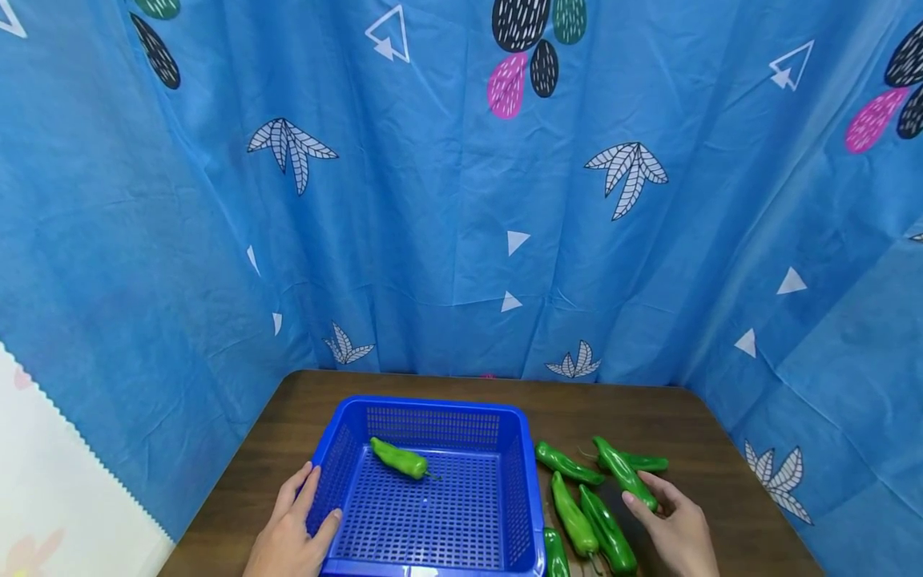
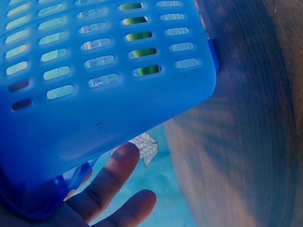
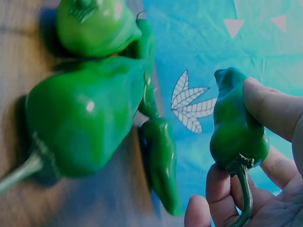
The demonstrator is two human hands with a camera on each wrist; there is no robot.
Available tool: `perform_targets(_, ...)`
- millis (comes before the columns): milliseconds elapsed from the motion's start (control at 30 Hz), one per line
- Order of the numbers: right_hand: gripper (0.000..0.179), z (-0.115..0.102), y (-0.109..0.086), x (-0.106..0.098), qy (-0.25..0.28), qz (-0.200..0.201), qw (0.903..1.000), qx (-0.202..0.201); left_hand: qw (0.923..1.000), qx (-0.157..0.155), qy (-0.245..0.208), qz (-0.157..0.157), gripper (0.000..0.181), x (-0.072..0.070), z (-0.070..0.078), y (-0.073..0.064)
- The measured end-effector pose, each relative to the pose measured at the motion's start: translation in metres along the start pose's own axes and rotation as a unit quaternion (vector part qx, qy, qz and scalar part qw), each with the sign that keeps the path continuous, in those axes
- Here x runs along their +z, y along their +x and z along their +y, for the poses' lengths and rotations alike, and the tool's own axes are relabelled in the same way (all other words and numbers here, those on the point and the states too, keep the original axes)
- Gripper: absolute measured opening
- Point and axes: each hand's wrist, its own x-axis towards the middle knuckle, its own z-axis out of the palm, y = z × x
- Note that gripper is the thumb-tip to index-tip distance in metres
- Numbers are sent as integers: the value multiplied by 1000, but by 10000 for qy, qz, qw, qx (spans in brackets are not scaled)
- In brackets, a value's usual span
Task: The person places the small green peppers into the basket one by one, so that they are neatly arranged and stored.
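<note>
My left hand [image 1: 292, 525] holds the left rim of a blue plastic basket [image 1: 537, 497], thumb over the inner side. In the left wrist view, fingers [image 2: 124, 158] extend past the basket's slotted wall [image 2: 109, 111]. A light green pepper [image 1: 400, 459] lies inside the basket, near its back left. To the right of the basket, my right hand [image 1: 678, 525] pinches a green pepper [image 1: 626, 474] between thumb and fingers. The right wrist view shows this held pepper [image 3: 236, 120] with its curved stem toward the palm.
Several green peppers lie on the brown wooden table [image 1: 591, 413] between basket and right hand, among them a lighter one [image 1: 574, 517] and a dark one [image 1: 607, 530]. Another pepper [image 1: 645, 462] lies behind the held one. A patterned blue curtain [image 1: 433, 200] surrounds the table's back and sides.
</note>
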Motion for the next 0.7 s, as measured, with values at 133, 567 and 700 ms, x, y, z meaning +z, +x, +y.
perform_targets(133, 79, -10, -2, 0, 48, -83, 9999, -87, 10000, -3, -17, -12, 75, 0, 0, 0)
perform_targets(567, 71, -42, 2, 4, 357, 80, 9983, -456, 10000, 55, -21, 40, 75, 0, 1, 0)
perform_targets(700, 66, -49, 2, 6, 376, 121, 9973, -612, 10000, 20, -37, -24, 76, -2, 2, -1)
